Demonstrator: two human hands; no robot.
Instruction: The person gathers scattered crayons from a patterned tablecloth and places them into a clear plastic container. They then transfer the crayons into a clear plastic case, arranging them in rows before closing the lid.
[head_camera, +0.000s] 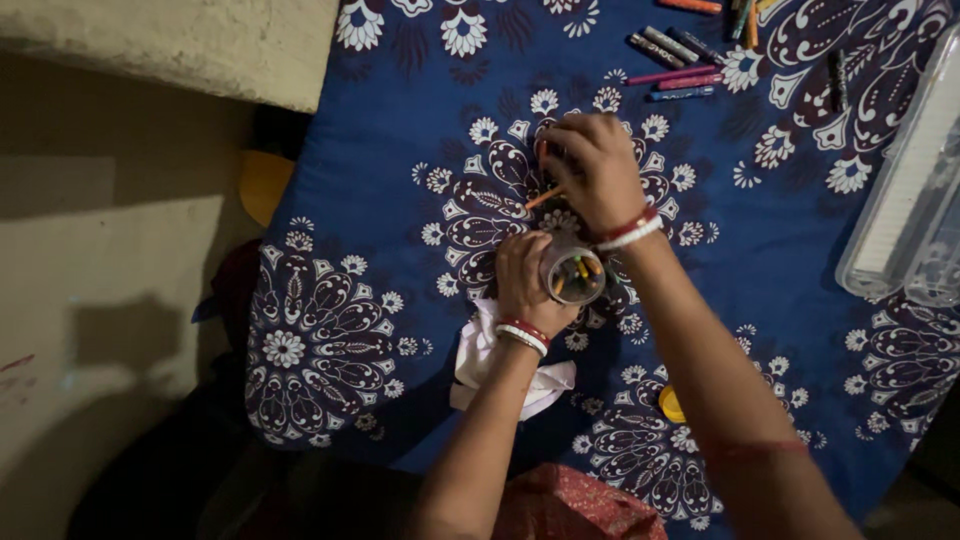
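A small clear jar (573, 275), open at the top and already holding several crayons, is stood on a dark blue cloth (420, 120) with white floral print, near the middle of the view. It is gripped at its side by the left hand (525, 285), whose fingers are curled closed around the wall of it. Just above the jar, an orange crayon (543, 197) is pinched in the closed fingers of the right hand (597, 170) and is held tilted, apart from the jar's mouth.

The mouth is narrow and partly filled, so a crayon brought in at a slant may be caught on the rim or on those already inside and be snapped or dropped. Since the jar is steadied from one side only on a soft cloth, it may be tipped over by a push from above and its contents spilled.

A crumpled white cloth (480, 360) lies under the left wrist. A yellow lid (671, 405) lies near the right forearm. Loose crayons (680, 75) are scattered further up the cloth, well apart, and a clear plastic box (905, 190) sits at the right edge.
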